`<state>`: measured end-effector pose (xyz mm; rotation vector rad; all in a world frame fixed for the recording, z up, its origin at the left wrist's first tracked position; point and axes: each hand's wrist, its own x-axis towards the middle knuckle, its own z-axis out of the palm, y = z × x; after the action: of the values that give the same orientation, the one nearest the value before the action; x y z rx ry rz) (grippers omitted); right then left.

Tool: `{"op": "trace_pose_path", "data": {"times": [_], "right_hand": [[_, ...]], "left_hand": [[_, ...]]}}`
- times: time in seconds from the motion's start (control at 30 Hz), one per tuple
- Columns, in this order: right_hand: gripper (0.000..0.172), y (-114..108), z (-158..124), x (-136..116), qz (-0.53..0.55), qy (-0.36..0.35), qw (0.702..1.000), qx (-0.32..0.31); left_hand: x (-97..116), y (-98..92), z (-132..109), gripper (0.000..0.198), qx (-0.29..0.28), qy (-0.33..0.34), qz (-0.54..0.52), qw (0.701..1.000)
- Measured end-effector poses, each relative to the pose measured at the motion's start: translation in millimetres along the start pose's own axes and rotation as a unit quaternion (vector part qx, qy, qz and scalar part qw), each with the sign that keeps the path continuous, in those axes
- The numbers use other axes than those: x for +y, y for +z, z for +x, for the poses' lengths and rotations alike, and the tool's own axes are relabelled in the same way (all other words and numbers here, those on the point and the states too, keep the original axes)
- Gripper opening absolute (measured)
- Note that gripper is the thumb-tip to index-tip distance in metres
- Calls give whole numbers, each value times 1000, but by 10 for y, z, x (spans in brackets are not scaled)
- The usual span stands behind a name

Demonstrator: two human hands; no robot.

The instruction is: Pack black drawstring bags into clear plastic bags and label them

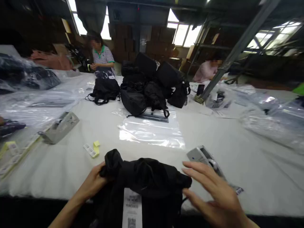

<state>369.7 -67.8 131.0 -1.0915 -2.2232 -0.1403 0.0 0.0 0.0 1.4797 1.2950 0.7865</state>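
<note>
Pinching a black fabric bag [159,177] (bearing a white printed tag [132,207]) in front of the flat clear plastic bag [153,133] with the left hand [95,181], holding the right hand [215,188] spread beside it.

Labelled black bag [159,183] is wrinkly, matt cloth, and its label [132,204] looks like smooth paper. Just beyond that bag there's a super shiny clear plastic sleeve [154,134], then a heap of bags [144,82] in dull black fabric. Smooth, plastic-looking grey dispenser [197,155] right of the bag, plus a pretty matt pale tabletop [237,142].
</note>
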Motion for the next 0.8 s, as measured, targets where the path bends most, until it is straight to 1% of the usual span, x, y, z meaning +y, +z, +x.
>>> {"op": "trace_pose_path", "data": {"times": [0.07, 0.13, 0.17, 0.2, 0.23, 0.27, 0.3, 0.33, 0.37, 0.4, 0.43, 0.47, 0.53, 0.57, 0.6, 0.63, 0.67, 0.7, 0.73, 0.77, 0.8], "right_hand": [[30, 183, 183, -65, -20, -114, 992, -49], [24, 326, 328, -104, -2, -175, 981, -78], [16, 367, 388, -109, 16, -191, 978, -83], [10, 381, 448, -104, 49, -189, 977, -86], [10, 368, 512, -87, 97, -167, 977, -86], [13, 332, 587, -59, 154, -122, 977, -84], [17, 284, 671, -17, 214, -55, 972, -85], [21, 237, 761, 39, 268, 31, 959, -89], [26, 207, 848, 110, 313, 125, 936, -98], [31, 209, 922, 193, 352, 215, 904, -107], [36, 254, 969, 286, 388, 295, 866, -110], [41, 346, 980, 384, 421, 365, 823, -109], [46, 653, 874, 575, 469, 471, 738, -118], [48, 840, 763, 658, 469, 515, 704, -138], [51, 1023, 626, 729, 447, 543, 685, -190], [54, 1179, 481, 788, 411, 546, 683, -259], [54, 1289, 343, 835, 381, 532, 693, -304], [52, 1340, 230, 870, 354, 513, 713, -321], [48, 1329, 154, 894, 331, 489, 745, -311], [42, 1258, 120, 906, 314, 467, 780, -275], [37, 1142, 127, 904, 299, 448, 812, -227]], "left_hand": [[31, -2, 34, 11, -2, -13, -5, 1000], [59, -1, 66, 14, 3, -21, -13, 1000], [70, 0, 81, 16, 10, -21, -19, 1000], [77, 1, 95, 20, 18, -21, -25, 999], [80, 1, 109, 23, 25, -19, -30, 999], [79, -2, 121, 26, 27, -21, -33, 999], [74, -9, 131, 27, 23, -26, -36, 999], [68, -19, 140, 24, 13, -35, -37, 999], [62, -32, 146, 20, -3, -42, -34, 999], [57, -49, 148, 16, -21, -44, -29, 998], [53, -67, 147, 13, -37, -41, -19, 998], [48, -85, 141, 11, -51, -32, -5, 998], [35, -118, 111, 7, -68, -6, 25, 997], [24, -129, 86, 7, -70, 7, 38, 997], [8, -136, 57, 12, -69, 19, 48, 996], [-11, -140, 24, 18, -69, 32, 56, 995], [-31, -140, -10, 25, -70, 46, 62, 995], [-51, -138, -43, 32, -72, 59, 68, 993], [-68, -135, -71, 36, -72, 68, 72, 992], [-82, -132, -94, 39, -72, 75, 76, 992], [-92, -131, -110, 40, -70, 80, 80, 991]]}}
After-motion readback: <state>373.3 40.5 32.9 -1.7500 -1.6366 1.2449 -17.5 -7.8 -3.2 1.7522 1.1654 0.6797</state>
